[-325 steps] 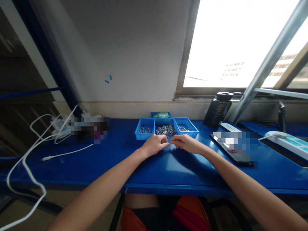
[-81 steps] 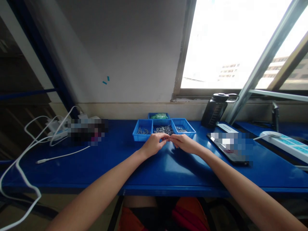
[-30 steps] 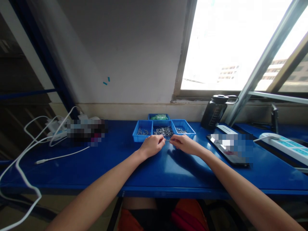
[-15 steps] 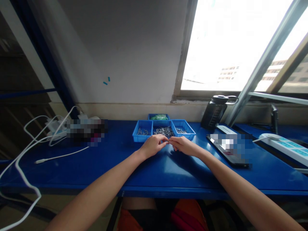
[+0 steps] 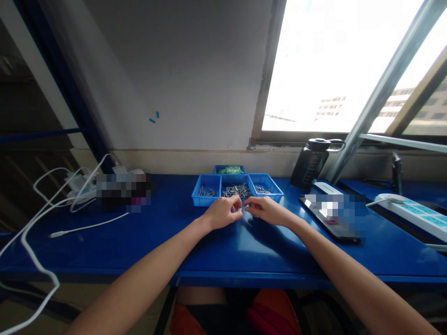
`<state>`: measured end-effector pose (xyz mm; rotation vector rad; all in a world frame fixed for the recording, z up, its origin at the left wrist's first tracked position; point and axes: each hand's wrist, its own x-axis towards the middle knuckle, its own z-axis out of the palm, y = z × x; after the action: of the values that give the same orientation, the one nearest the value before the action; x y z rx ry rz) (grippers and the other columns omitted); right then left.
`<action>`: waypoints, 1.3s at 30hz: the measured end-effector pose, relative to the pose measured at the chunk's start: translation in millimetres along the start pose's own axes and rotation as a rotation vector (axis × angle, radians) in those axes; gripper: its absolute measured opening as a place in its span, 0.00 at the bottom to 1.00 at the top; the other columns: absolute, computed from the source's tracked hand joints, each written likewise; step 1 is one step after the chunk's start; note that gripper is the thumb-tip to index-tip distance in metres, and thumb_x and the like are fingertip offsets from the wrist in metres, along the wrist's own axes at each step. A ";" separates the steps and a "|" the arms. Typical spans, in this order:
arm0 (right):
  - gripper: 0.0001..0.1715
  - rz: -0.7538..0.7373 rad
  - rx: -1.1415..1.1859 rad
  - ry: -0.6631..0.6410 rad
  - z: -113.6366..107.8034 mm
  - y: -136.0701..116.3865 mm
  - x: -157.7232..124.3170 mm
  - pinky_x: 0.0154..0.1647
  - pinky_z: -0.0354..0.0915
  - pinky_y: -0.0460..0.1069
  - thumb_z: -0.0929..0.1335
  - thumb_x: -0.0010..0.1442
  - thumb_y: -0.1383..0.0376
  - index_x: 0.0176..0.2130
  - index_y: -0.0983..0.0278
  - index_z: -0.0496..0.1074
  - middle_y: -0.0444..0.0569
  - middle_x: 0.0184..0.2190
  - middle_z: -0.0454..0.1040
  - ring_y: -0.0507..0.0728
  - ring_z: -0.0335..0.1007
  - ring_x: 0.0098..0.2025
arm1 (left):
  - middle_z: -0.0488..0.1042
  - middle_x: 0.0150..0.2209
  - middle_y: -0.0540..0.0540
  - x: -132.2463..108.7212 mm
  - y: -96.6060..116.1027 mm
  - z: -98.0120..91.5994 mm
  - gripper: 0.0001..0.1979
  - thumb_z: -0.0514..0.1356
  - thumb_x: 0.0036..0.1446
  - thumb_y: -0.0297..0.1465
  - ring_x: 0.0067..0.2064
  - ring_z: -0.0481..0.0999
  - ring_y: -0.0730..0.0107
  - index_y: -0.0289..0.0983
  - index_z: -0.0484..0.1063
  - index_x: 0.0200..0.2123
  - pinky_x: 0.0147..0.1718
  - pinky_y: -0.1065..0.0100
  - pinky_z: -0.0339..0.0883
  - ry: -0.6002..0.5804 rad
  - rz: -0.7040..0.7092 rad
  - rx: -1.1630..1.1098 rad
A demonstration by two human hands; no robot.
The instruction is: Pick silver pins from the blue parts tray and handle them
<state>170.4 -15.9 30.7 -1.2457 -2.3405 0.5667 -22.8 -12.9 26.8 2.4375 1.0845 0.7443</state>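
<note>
My left hand (image 5: 223, 212) is over the blue desk, just in front of the blue bins. Its thumb and index finger are curled into a pinch; anything between the tips is too small to name. Facing it, my right hand (image 5: 267, 210) also has thumb and index drawn together, and what they hold cannot be made out. A narrow gap separates the two hands' fingertips. Behind them, slim metal pieces fill the middle bin (image 5: 237, 190). More such pieces lie in the left bin (image 5: 206, 201) and the right bin (image 5: 274, 186).
A rear blue bin (image 5: 218, 170) holds green material. To the right stand a black bottle (image 5: 310, 163), a dark flat device (image 5: 331, 223) and a white power strip (image 5: 415, 214). White cables (image 5: 38, 260) trail over the desk (image 5: 146, 251) at left.
My hands' fingertips were touching and are now slightly apart. The right fingers have drawn back a little, and the left fingers have curled more. The bins stay where they were.
</note>
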 end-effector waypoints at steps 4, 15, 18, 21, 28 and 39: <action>0.17 -0.035 0.013 -0.032 -0.3 -1.9 -1.2 0.23 0.55 0.44 0.62 0.58 0.56 0.41 0.64 0.71 0.42 0.18 0.67 0.49 0.60 0.21 | 0.73 0.31 0.50 0.5 -1.7 1.0 0.06 0.55 0.48 0.31 0.31 0.72 0.70 0.38 0.67 0.32 0.33 0.71 0.65 0.020 0.020 0.007; 0.18 -0.048 0.008 -0.062 0.0 2.0 -0.8 0.23 0.55 0.44 0.62 0.57 0.56 0.41 0.64 0.71 0.42 0.19 0.67 0.49 0.60 0.21 | 0.70 0.25 0.52 -0.4 1.6 -2.1 0.06 0.54 0.50 0.32 0.26 0.69 0.73 0.37 0.67 0.31 0.25 0.74 0.59 -0.040 0.013 0.058; 0.18 -0.045 0.015 -0.048 -1.0 1.5 -1.1 0.23 0.55 0.44 0.62 0.58 0.55 0.40 0.64 0.71 0.42 0.18 0.67 0.49 0.60 0.21 | 0.72 0.29 0.51 -0.1 -1.2 -1.0 0.06 0.53 0.52 0.32 0.28 0.69 0.73 0.38 0.67 0.31 0.26 0.73 0.59 -0.004 0.027 0.082; 0.18 -0.027 0.019 -0.052 -1.2 0.3 -1.3 0.23 0.55 0.44 0.60 0.59 0.55 0.36 0.64 0.71 0.43 0.20 0.69 0.49 0.61 0.21 | 0.73 0.30 0.50 0.4 -4.3 0.0 0.06 0.53 0.53 0.32 0.30 0.70 0.72 0.38 0.67 0.31 0.27 0.73 0.59 -0.005 0.042 0.092; 0.17 -0.020 -0.022 -0.026 -1.4 0.8 -0.6 0.24 0.56 0.44 0.58 0.61 0.60 0.32 0.65 0.70 0.44 0.21 0.70 0.49 0.62 0.22 | 0.73 0.31 0.49 1.7 -10.2 1.1 0.08 0.52 0.55 0.34 0.32 0.71 0.70 0.38 0.69 0.32 0.28 0.73 0.59 -0.007 0.056 0.107; 0.18 0.001 -0.046 -0.007 -2.5 11.5 2.1 0.24 0.57 0.43 0.60 0.59 0.57 0.34 0.65 0.74 0.45 0.21 0.71 0.50 0.64 0.23 | 0.72 0.31 0.49 1.5 -10.9 0.0 0.09 0.51 0.56 0.33 0.32 0.70 0.70 0.38 0.69 0.32 0.29 0.72 0.60 0.007 0.068 0.128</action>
<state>178.4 -7.8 26.9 -1.2671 -2.3713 0.5216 -28.1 -4.9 21.5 2.5918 1.0877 0.7251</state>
